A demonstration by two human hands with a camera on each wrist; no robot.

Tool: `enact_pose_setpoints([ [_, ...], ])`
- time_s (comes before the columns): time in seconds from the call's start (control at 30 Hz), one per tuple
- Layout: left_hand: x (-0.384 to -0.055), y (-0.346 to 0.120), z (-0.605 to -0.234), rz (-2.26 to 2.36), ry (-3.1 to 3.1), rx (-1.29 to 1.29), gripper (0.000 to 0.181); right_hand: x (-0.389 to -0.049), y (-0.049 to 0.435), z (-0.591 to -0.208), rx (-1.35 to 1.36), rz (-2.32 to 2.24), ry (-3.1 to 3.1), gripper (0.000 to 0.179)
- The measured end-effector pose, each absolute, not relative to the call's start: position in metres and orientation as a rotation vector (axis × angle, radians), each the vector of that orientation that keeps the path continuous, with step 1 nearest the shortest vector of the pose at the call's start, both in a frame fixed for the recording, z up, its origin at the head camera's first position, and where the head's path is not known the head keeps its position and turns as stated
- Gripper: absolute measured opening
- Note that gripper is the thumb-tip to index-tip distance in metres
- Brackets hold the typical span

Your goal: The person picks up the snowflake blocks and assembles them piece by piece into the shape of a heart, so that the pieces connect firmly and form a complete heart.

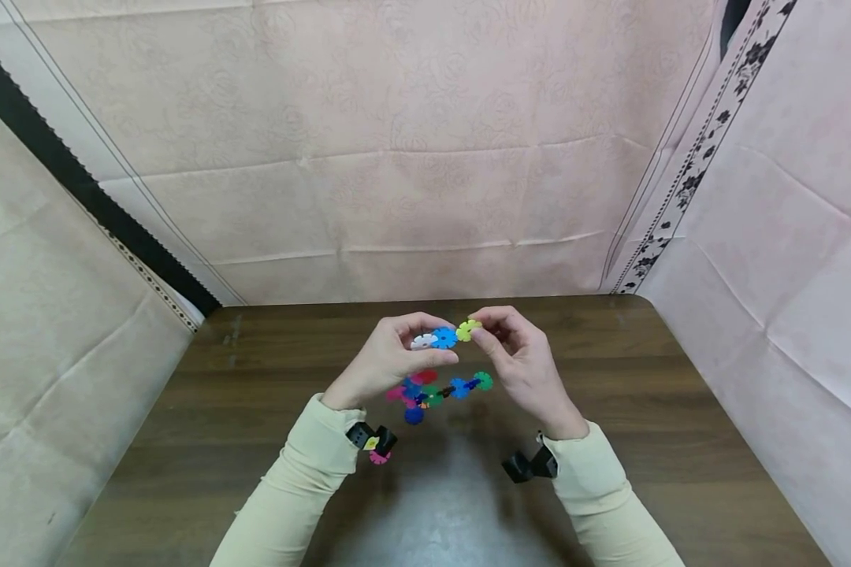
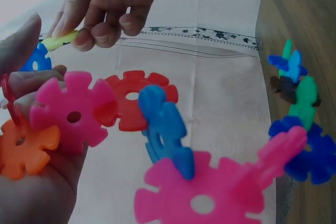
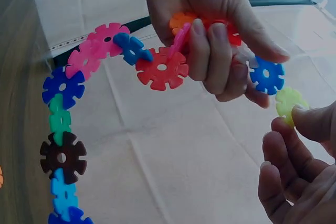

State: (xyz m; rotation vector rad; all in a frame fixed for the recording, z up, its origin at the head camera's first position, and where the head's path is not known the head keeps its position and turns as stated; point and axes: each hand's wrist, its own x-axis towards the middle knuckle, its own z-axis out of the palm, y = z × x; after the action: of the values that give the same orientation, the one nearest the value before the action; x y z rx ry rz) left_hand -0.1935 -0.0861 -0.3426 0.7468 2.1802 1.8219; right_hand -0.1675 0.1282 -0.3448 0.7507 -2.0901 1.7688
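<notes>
My left hand point(image 1: 388, 350) holds a chain of notched plastic snowflake discs, with a white disc point(image 1: 422, 342) and a blue disc point(image 1: 444, 338) between thumb and fingers. A yellow-green snowflake disc point(image 3: 289, 103) is pinched by thumb and forefinger of my right hand point(image 1: 523, 358), its edge right at the blue disc's rim. From the left palm the chain hangs in a loop: an orange disc point(image 2: 21, 145), a pink disc point(image 2: 73, 109), a red disc point(image 3: 162, 67), then further blue, pink, green and brown discs point(image 3: 63, 158). Some links are hidden behind the left fingers.
Below the hands lies a brown wooden table point(image 1: 241, 472). A pink disc point(image 1: 380, 457) shows beside the left wrist camera point(image 1: 373, 439). An orange piece point(image 3: 0, 177) is cut off at the right wrist view's edge. Pale patterned cloth point(image 1: 425, 157) surrounds the table's back and sides.
</notes>
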Motion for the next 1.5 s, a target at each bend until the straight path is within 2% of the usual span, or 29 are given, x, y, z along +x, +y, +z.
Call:
enact_pose_setpoints([
  [0.37,-0.196,-0.084,-0.348,1.785,2.178,0.821,0.041,-0.18,0.127,-0.366,0.733,1.705,-2.111,0.02],
  [0.9,-0.197,-0.082,-0.354,1.824,2.071,0.838,0.045,-0.176,0.122,-0.36,0.664,1.76,-2.101,0.017],
  [1.13,-0.199,-0.081,-0.357,1.84,2.113,0.878,0.038,-0.164,0.116,-0.337,0.666,1.735,-2.128,0.023],
  [1.3,-0.202,-0.08,-0.356,1.971,2.056,0.807,0.028,-0.164,0.117,-0.33,0.715,1.623,-2.165,0.029],
  [1.5,-0.204,-0.084,-0.354,2.126,1.997,0.651,0.03,-0.165,0.117,-0.33,0.68,1.618,-2.236,0.034],
])
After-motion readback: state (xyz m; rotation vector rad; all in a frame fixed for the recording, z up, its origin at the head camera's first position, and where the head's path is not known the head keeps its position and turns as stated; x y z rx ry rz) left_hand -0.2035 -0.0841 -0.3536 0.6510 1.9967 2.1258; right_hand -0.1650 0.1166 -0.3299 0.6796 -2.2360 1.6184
